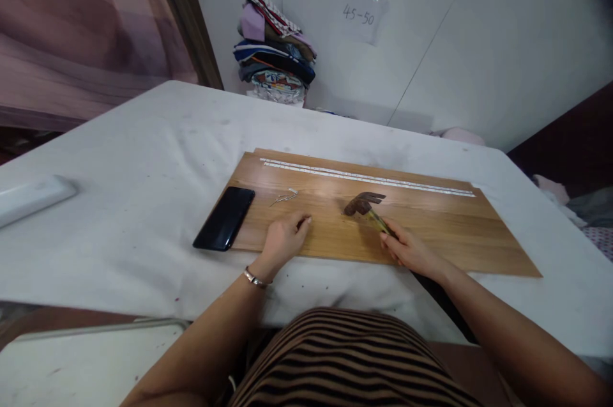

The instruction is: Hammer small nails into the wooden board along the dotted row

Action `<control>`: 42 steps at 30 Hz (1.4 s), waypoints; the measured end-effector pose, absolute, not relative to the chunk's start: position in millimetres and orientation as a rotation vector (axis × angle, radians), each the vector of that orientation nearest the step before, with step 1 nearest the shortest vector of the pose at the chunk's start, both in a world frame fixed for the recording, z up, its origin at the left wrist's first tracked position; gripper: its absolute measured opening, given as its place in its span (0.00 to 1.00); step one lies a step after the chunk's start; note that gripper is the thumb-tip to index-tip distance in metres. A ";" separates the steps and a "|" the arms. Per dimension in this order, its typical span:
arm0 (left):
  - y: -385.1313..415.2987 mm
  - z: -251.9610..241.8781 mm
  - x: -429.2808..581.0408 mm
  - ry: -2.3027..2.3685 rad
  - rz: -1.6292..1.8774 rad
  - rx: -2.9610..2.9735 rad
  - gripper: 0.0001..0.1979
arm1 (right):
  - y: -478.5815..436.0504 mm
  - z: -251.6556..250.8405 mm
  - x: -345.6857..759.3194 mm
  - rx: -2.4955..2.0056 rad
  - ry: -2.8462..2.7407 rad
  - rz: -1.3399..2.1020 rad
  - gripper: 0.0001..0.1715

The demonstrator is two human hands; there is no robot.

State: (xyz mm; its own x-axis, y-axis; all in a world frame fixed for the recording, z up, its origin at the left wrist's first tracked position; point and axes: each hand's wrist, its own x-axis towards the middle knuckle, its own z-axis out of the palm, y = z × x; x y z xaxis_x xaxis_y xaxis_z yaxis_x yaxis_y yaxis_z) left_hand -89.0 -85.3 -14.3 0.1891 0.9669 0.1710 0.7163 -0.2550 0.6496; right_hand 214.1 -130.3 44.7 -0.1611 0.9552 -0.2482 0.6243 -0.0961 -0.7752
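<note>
My right hand [407, 247] is wrapped around the handle of a claw hammer [366, 202], whose rusty head is over the middle of a wooden board [431, 228]. Resting on the board's front part, my left hand [287, 238] has its fingers curled closed; whether anything is between them is hidden. A few loose nails [286, 196] lie on the wood just beyond that hand. Two long white strips with markings [368, 178] run along the far side of the board. On its left end lies a black phone [224, 218], partly overhanging onto the cloth.
The board lies on a table with a white cover [143, 158]. A white object [36, 197] sits at the left edge. Folded clothes [275, 49] are stacked against the wall behind. Paper notes [361, 14] hang there, and a pink curtain [86, 30] is at left.
</note>
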 end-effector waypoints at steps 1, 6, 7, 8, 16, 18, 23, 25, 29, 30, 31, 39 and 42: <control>-85.1 -14.8 -89.1 1.575 0.788 2.045 0.12 | -130.2 44.3 214.7 -1.721 -1.781 1.155 0.26; -84.6 -15.5 -89.5 1.584 0.781 2.039 0.12 | -130.4 43.0 217.6 -1.729 -1.731 1.216 0.27; -84.7 -15.2 -89.5 1.580 0.780 2.039 0.12 | -130.5 42.9 217.7 -1.732 -1.733 1.211 0.27; -84.8 -14.9 -89.4 1.578 0.780 2.038 0.12 | -130.6 42.8 217.6 -1.734 -1.738 1.204 0.27; -85.5 -12.6 -88.7 1.580 0.776 2.028 0.12 | -130.9 40.5 215.3 -1.720 -1.800 1.153 0.26; -85.6 -12.1 -88.7 1.584 0.766 2.029 0.12 | -130.7 41.3 215.3 -1.717 -1.823 1.140 0.26; -85.3 -12.6 -88.9 1.588 0.769 2.035 0.12 | -130.5 44.4 214.7 -1.717 -1.852 1.120 0.26; -85.2 -13.1 -89.0 1.595 0.768 2.034 0.12 | -130.7 45.0 214.5 -1.713 -1.847 1.129 0.25; -84.9 -14.4 -89.3 1.583 0.780 2.046 0.12 | -130.9 45.0 215.5 -1.730 -1.771 1.179 0.25; -85.0 -14.7 -89.4 1.582 0.786 2.048 0.12 | -130.9 45.0 216.0 -1.735 -1.754 1.187 0.26; -85.0 -14.9 -89.4 1.581 0.789 2.049 0.12 | -130.7 44.9 216.5 -1.737 -1.742 1.190 0.26; -85.5 -14.0 -89.2 1.586 0.783 2.044 0.11 | -130.9 40.8 218.4 -1.712 -1.772 1.172 0.26; -85.3 -14.2 -89.1 1.593 0.779 2.039 0.11 | -131.4 38.9 217.7 -1.704 -1.807 1.124 0.26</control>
